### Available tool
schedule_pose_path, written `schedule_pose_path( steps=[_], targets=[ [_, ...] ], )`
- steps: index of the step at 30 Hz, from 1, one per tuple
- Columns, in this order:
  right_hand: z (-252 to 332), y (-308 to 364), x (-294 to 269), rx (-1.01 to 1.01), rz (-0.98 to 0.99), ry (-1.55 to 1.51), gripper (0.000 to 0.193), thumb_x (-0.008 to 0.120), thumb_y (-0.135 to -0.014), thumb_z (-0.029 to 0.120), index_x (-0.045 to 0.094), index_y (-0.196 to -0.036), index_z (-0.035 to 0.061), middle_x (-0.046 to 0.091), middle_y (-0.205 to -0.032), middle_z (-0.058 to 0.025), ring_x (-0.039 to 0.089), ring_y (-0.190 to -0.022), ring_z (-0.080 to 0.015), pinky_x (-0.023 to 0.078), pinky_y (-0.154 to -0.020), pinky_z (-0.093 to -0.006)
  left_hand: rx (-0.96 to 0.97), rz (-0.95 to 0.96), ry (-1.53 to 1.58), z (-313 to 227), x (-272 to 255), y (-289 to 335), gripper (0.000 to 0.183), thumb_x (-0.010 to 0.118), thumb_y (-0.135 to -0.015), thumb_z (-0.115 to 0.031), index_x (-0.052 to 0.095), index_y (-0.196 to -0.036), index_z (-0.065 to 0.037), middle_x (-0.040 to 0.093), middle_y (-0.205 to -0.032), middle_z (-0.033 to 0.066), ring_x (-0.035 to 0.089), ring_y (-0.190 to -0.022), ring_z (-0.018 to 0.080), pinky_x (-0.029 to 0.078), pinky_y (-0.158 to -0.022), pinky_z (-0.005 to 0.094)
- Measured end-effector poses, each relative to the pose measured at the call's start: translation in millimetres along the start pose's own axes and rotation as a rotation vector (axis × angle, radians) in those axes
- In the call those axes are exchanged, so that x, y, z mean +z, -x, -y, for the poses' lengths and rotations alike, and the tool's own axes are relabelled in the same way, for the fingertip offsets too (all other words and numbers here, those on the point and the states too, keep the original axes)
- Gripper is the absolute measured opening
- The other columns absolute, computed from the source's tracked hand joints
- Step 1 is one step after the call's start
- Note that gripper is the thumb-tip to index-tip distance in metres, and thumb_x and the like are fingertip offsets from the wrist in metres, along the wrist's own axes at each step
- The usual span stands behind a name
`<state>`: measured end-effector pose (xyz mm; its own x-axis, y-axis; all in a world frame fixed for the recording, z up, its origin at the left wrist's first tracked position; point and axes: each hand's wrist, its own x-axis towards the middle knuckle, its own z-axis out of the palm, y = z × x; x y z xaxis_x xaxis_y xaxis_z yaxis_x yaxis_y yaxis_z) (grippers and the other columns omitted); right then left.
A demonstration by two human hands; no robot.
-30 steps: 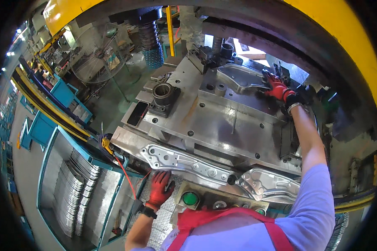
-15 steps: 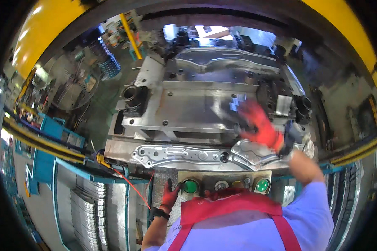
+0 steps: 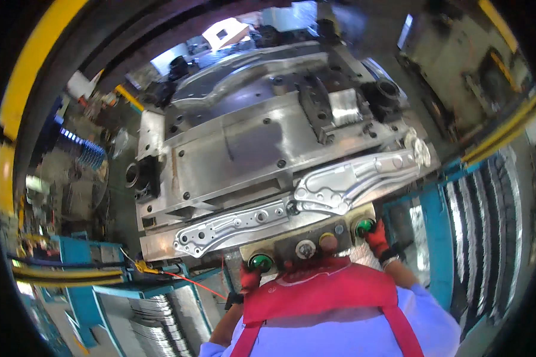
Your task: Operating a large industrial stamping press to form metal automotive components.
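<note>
My left hand (image 3: 251, 277), in a red and black glove, is at the green push button (image 3: 260, 262) on the left end of the control box; its fingers hardly show. At the right end, my right hand (image 3: 376, 239), gloved alike, touches the other green button (image 3: 364, 227), its fingers apart and holding nothing. Just beyond the box, a long stamped metal bracket (image 3: 229, 227) lies on the front ledge of the press die (image 3: 232, 149). Right of it, more shaped metal parts (image 3: 354, 181) lie on the same ledge, partly overlapping.
A yellow and black knob (image 3: 327, 241) and a pale round control (image 3: 305, 249) sit between the buttons. Teal racks with stacked metal parts (image 3: 152, 318) stand at left, and more stacked parts (image 3: 479, 232) at right. A red cord (image 3: 199, 285) runs near my left wrist.
My right hand has come back from over the die to the right green button. My left hand has moved onto the left button. The view has turned, tilting the die.
</note>
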<state>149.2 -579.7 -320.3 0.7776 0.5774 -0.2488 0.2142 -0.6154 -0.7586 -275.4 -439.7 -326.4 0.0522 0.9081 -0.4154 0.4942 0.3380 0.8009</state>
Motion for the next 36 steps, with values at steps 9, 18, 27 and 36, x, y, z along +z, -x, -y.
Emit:
schedule_pose_path(
  steps=[9,18,27,36],
  targets=[
    [7,-9,-4,0.059,0.046,0.171,0.102,0.078,-0.058,0.024,0.018,-0.136,-0.0019,0.034,-0.132,-0.0258,0.032,-0.125,-0.0357,0.03,-0.103,-0.0362,-0.008,0.098,0.177,-10,-3,0,0.038,0.068,-0.069,-0.009,0.052,-0.103,-0.006,0.057,-0.077,0.0047,0.048,-0.051,0.0106,0.037,-0.044,0.0286],
    [6,-7,-7,0.068,0.058,0.231,0.097,0.075,-0.058,0.034,0.024,-0.132,-0.0018,0.039,-0.126,-0.0241,0.038,-0.117,-0.0377,0.033,-0.098,-0.0399,-0.137,0.012,0.113,-4,4,1,0.057,0.068,-0.069,-0.009,0.042,-0.12,-0.004,0.057,-0.085,0.004,0.049,-0.06,0.0084,0.039,-0.049,0.024],
    [14,-13,-19,0.008,0.245,0.247,0.096,0.076,-0.06,0.031,0.022,-0.132,-0.0005,0.035,-0.128,-0.0287,0.036,-0.12,-0.0385,0.033,-0.099,-0.039,-0.208,-0.033,0.079,33,-6,-11,0.07,0.069,-0.071,-0.007,0.035,-0.132,-0.007,0.059,-0.091,0.004,0.053,-0.066,0.0101,0.043,-0.052,0.0258],
    [149,-67,-108,-0.618,0.359,0.21,0.062,0.07,-0.067,0.025,0.046,-0.122,0.0053,0.053,-0.112,-0.02,0.049,-0.107,-0.0348,0.04,-0.091,-0.0403,0.097,0.366,-0.76,-171,-68,-5,0.058,0.065,-0.07,-0.049,0.058,-0.108,-0.005,0.063,-0.097,0.0174,0.06,-0.092,0.0324,0.046,-0.078,0.0383]
  ],
)
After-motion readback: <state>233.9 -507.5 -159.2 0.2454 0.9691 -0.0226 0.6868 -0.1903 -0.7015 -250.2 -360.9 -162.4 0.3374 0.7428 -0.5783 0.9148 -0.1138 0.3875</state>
